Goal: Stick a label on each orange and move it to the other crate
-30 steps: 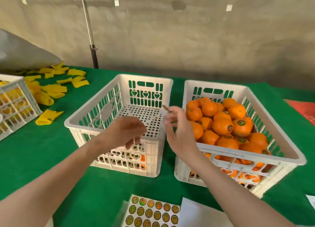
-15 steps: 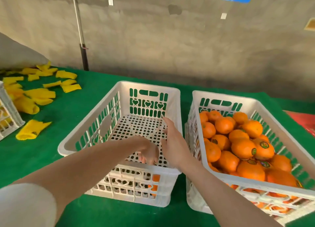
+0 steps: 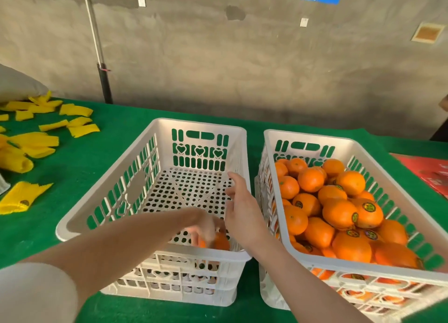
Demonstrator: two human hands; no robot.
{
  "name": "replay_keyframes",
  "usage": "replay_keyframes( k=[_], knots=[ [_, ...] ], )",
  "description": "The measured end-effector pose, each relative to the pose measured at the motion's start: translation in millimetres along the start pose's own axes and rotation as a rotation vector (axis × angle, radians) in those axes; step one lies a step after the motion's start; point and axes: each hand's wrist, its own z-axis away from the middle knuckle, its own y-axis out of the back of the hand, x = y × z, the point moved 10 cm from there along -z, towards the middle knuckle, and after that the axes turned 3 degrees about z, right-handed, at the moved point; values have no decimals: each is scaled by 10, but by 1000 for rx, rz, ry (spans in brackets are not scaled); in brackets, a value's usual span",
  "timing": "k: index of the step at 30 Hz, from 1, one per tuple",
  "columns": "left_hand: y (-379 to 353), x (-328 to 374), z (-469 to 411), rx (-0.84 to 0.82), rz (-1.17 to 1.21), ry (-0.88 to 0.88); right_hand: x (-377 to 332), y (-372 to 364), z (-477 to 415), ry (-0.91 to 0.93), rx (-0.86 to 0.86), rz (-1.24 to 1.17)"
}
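Two white plastic crates stand side by side on the green table. The left crate point(image 3: 198, 123) holds a single orange point(image 3: 221, 242) at its near right corner. My left hand point(image 3: 204, 228) reaches down inside and its blurred fingers curl over that orange. My right hand point(image 3: 238, 210) hovers just to the right of it, above the left crate's right wall, fingers straight and holding nothing. The right crate point(image 3: 308, 135) is full of oranges point(image 3: 339, 213), several of which carry round green-and-yellow labels point(image 3: 369, 206).
Several yellow foam net sleeves point(image 3: 36, 150) lie scattered on the green table cover point(image 3: 80, 177) to the left. A red box point(image 3: 431, 172) sits at the right edge. Behind the table are a pole point(image 3: 104, 80) and a grey wall.
My left hand has gone down into the left crate with an orange. My right hand has gone from pinching to straight fingers. The view has tilted up, and the label sheet has left the frame.
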Motion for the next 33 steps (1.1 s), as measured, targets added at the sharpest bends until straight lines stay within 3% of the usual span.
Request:
replay_keyframes(
  k=[6,9,11,16,20,24,28,33],
  knots=[
    [854,-82,812,330,547,-366,-50,204,62,58,176,-91],
    [915,-104,1264,490,473,-474,-10,337,90,24,263,-252],
    [880,-102,1455,531,594,-526,-10,403,103,-11,263,-359],
    [599,107,1738,403,1145,-733,-215,642,265,7,156,-671],
    [271,454,1805,261,1384,-815,-380,864,559,117,16,-668],
    [-78,833,1754,123,1487,-810,-325,1077,818,128,-32,-576],
    [-332,1064,1657,107,1593,-726,-248,1357,1008,162,-14,-497],
    [-594,1289,1523,115,1523,-618,-185,1571,1206,211,-4,-380]
  ],
)
